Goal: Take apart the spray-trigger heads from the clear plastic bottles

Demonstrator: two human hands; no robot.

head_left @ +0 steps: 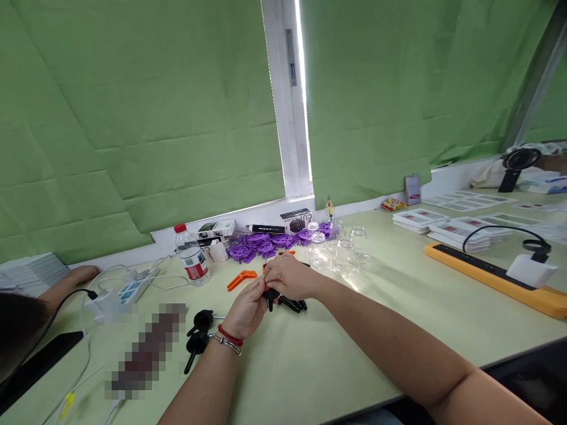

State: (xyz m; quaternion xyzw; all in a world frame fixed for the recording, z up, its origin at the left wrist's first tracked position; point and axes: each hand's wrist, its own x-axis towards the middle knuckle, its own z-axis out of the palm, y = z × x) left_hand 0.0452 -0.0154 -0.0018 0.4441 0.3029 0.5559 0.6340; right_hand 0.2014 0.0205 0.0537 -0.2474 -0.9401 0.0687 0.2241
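Both hands meet over the middle of the table. My left hand [248, 307] is closed around a small black lever-like part [270, 299], whose short arm points down. Fingers of my right hand [290, 276] are pinched together at the top of that same part, hiding most of it. Just beyond my left hand lies an angled orange plastic piece [241, 278]. Several black stick-shaped pieces [292, 304] rest below my right hand. To the left of my left wrist are two black lever knobs with metal rods, one farther back [202, 320] and one nearer [197, 342].
Purple plastic parts [261, 243] are heaped by the wall, beside clear jars [341, 254] and small boxes [217, 228]. A red-capped bottle [192, 260] stands left. Cables and a power strip [138, 286] lie nearer another person's arm [71, 283]. A yellow bar [491, 277] sits right.
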